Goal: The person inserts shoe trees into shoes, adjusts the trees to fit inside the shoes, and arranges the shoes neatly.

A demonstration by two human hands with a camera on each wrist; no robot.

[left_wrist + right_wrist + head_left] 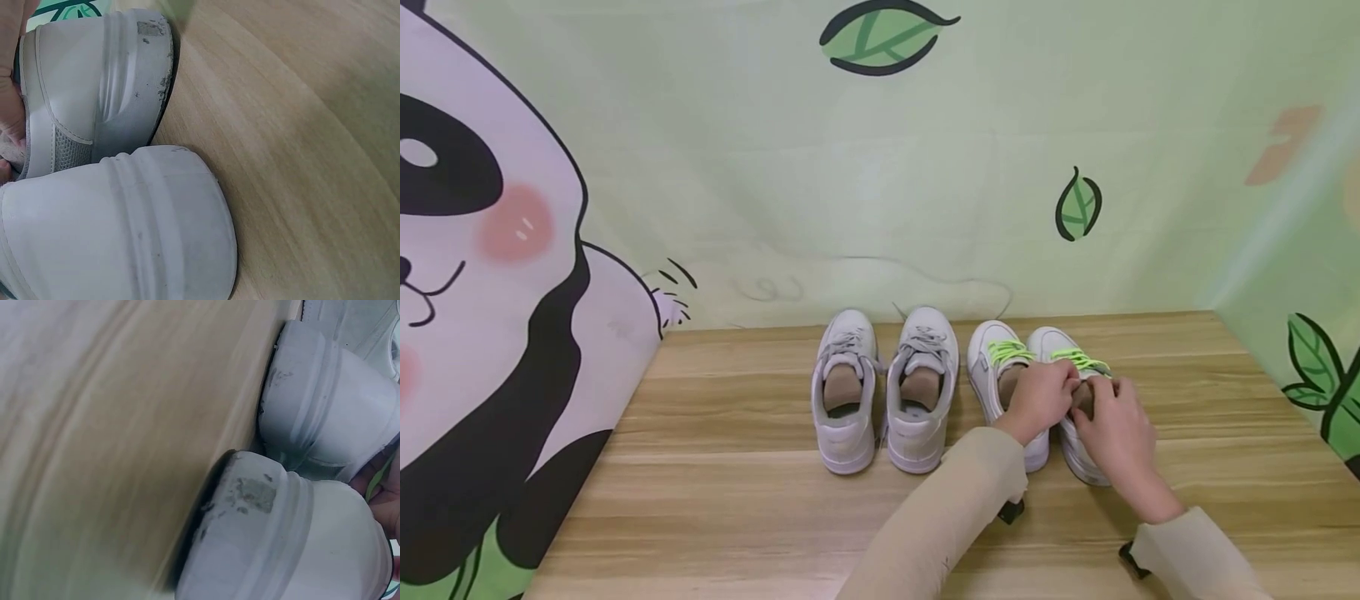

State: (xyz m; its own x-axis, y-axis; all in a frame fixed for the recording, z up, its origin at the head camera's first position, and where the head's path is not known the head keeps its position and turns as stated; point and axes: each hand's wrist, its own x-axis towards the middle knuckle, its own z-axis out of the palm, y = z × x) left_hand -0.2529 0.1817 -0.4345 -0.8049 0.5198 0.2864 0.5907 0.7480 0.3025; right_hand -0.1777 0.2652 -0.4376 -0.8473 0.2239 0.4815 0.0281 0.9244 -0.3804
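A white sneaker with green shoelaces stands on the wooden board, its worn heel toward me. My left hand bends over its opening from the left with fingertips together. A strip of green shoelace lies across those fingers in the right wrist view. From the right, my right hand curls over the same opening, thumb low and fingers near the left fingertips. What its fingertips touch is hidden. The matching white sneaker is close by on the left, partly behind my left hand and sleeve.
Farther left stand two white sneakers with grey laces, the outer one and the inner one, heels toward me. The wooden board meets a pale green wall printed with leaves. A printed panda fills the left side.
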